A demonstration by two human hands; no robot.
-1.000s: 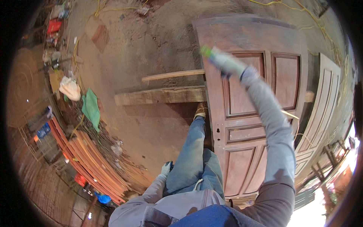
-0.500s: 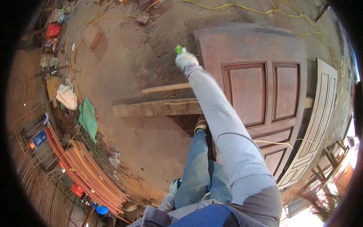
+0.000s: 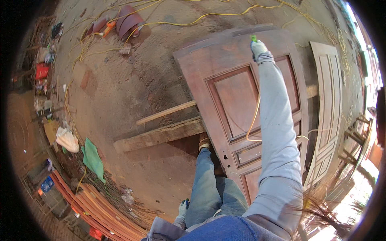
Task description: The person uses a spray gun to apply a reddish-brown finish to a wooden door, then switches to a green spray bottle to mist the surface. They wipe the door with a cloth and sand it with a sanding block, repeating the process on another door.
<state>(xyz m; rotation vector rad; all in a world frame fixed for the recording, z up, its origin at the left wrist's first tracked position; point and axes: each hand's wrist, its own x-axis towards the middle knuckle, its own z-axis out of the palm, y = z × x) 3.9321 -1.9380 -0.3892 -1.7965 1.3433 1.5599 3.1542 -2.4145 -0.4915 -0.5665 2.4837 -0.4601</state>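
Note:
My right hand (image 3: 259,49), in a pale glove, is stretched out over the far end of a brown panelled door (image 3: 219,66). Its fingers are closed around a small bright green tool (image 3: 253,38), mostly hidden by the glove, so its exact kind does not show. A thin yellow-orange hose (image 3: 252,126) loops beside the right forearm across the door. Low beside my left thigh hangs my left hand (image 3: 183,208), gloved with dark patches. Its fingers are too small and partly hidden to read. The door lies on a thick wooden beam (image 3: 161,134).
A second panelled door (image 3: 327,104) lies to the right. A thin wood strip (image 3: 165,112) sticks out left of the near door. Yellow cables (image 3: 205,17) cross the dirt floor beyond, near a rolled brown sheet (image 3: 129,23). Stacked reddish boards (image 3: 106,207) lie at lower left.
My right hand with the green tool has swung right, from over the ground beside the door to over its far end. The whole view has shifted. My left hand stays by the thigh.

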